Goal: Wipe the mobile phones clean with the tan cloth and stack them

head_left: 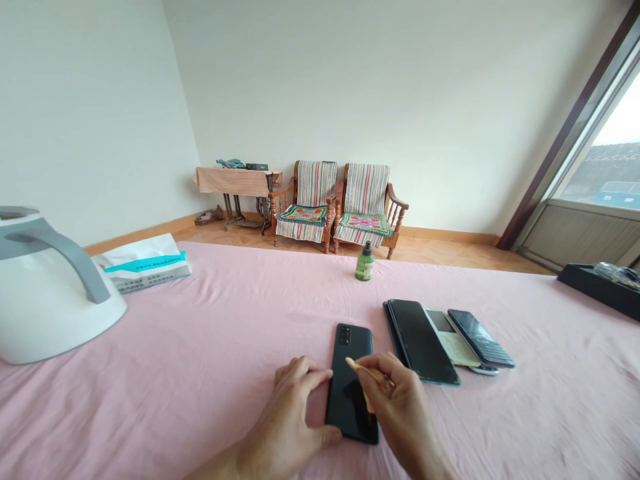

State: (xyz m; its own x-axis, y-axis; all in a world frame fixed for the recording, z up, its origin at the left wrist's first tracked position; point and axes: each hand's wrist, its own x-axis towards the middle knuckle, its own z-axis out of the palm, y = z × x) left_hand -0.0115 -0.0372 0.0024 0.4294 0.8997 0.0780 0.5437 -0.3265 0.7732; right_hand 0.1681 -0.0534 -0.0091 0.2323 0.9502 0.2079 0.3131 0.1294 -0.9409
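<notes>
A dark smartphone [345, 390] lies back up on the pink cloth, its camera block at the far left corner. My left hand [287, 417] steadies it by the left edge, with index finger and thumb apart against the side. Over the phone's right half, my right hand [397, 393] pinches a small orange-yellow cloth [371, 373]. One end of the cloth sticks out past the fingertips, and part of it hangs near the phone's back. The palm hides the rest of the cloth.
Right of my hands lie a large black phone [425, 340], a light-coloured phone [455, 340] and a keypad phone [481, 339]. A green spray bottle [365, 263] stands beyond. A white kettle [50, 293] and tissue pack [150, 263] are left; a black box [600, 290] is far right.
</notes>
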